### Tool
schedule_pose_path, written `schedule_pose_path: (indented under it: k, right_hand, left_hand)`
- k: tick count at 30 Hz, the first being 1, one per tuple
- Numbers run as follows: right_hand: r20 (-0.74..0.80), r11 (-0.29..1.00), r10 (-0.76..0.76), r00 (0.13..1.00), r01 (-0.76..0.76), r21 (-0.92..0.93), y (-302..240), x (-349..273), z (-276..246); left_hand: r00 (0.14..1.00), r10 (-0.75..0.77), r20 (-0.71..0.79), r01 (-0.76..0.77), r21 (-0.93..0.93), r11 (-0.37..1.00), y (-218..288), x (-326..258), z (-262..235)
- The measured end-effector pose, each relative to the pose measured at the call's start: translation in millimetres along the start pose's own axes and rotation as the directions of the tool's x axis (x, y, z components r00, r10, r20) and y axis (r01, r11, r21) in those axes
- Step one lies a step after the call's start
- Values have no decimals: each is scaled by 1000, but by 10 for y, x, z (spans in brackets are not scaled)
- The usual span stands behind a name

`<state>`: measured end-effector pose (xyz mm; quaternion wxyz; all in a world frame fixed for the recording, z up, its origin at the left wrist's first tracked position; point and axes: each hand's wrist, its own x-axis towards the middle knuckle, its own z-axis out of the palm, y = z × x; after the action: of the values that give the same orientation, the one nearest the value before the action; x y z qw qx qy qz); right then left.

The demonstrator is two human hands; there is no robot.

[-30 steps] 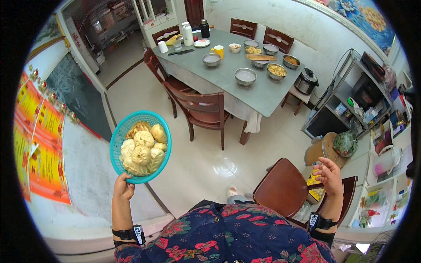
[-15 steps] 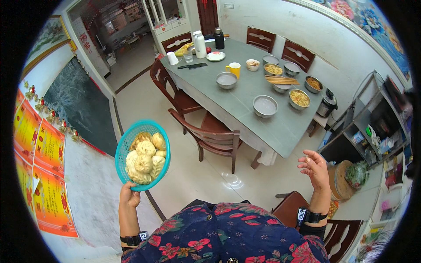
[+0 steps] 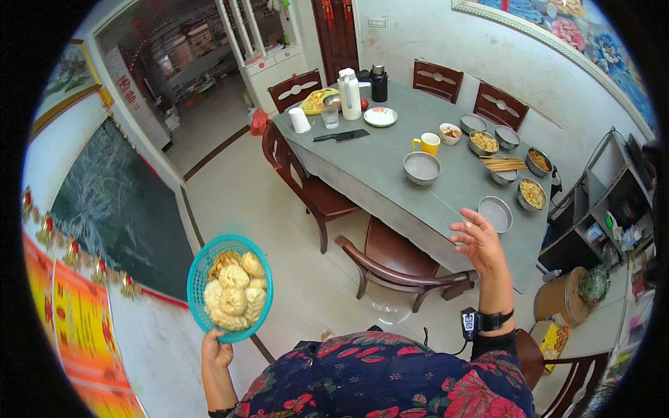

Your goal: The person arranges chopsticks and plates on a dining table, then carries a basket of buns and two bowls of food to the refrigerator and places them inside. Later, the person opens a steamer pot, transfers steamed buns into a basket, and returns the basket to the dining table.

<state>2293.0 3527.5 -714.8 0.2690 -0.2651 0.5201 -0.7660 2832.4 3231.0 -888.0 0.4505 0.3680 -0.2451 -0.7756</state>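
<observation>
My left hand [image 3: 217,348] grips the near rim of a round teal plastic basket [image 3: 197,306], held out over the floor at the left. Several pale steamed buns [image 3: 233,299] are heaped inside it. My right hand [image 3: 481,240] is raised in the air with its fingers apart and nothing in them. It appears nearest the table's front edge and a grey bowl [image 3: 495,213]. Another grey bowl [image 3: 422,168] stands farther left on the table, beside a yellow and white mug [image 3: 427,144].
The table [image 3: 390,153] also bears filled bowls, chopsticks [image 3: 503,164], a cleaver [image 3: 341,136], a white thermos jug [image 3: 349,94], a black bottle [image 3: 378,83] and a plate [image 3: 380,116]. Wooden chairs [image 3: 401,247] stand around it. A blackboard [image 3: 122,209] hangs left; shelves [image 3: 599,209] stand right.
My view has shifted, and the table now appears lower and farther right. The basket of buns stays in my left hand. My right hand now appears over the table's near edge.
</observation>
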Motion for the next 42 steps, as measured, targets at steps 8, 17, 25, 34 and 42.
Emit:
schedule_pose_path:
  k: [8,17,25,34,42]
  right_hand:
    - [-119,999,32,992,-27,44,212,1345,1095]
    - [-642,938,-328,693,161,-306,547,3406,785]
    - [-809,910,-396,435,65,-410,658,4080,211]
    - [-811,910,-371,452,1,-415,609,2365,468]
    - [-890,894,-377,258,353,-276,146,559,1585]
  left_hand:
    - [998,-12,-57,11,-14,1000,751,1117,-197]
    - [992,91,91,-94,18,995,1152,2183,-214]
    - [969,199,146,-246,636,731,1997,2837,-431]
    - [848,-478,230,459,134,878,2783,4790,-160]
    - [771,-566,294,500,272,822,2657,5499,1318]
